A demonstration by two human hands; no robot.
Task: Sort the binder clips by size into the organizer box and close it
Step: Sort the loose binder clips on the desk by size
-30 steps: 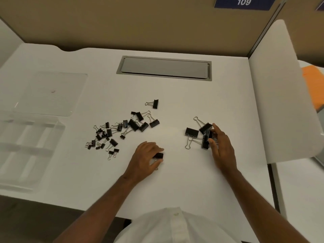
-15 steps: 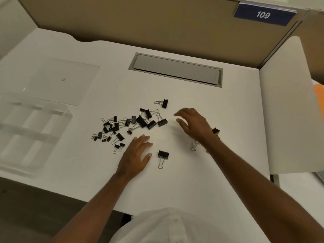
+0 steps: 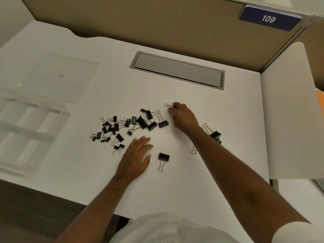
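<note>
Several black binder clips of mixed sizes (image 3: 129, 126) lie scattered in the middle of the white desk. My right hand (image 3: 183, 116) reaches across to the far side of this pile, its fingers curled on one clip (image 3: 169, 106) whose wire handles stick out to the left. My left hand (image 3: 135, 157) rests flat on the desk, fingers straight, just left of a lone large clip (image 3: 163, 157). A small group of large clips (image 3: 214, 135) lies partly hidden behind my right forearm. The clear organizer box (image 3: 26, 130) stands open at the left, its compartments holding nothing.
The box's clear lid (image 3: 57, 76) lies flat behind the box. A grey cable hatch (image 3: 177, 70) is set in the desk at the back. A white side panel (image 3: 289, 111) borders the right, and a beige partition with a "109" tag (image 3: 268, 19) closes the back.
My right hand left the large clips at the right and reached left and forward onto a clip beyond the pile. My left hand let go of the lone large clip and flattened.
</note>
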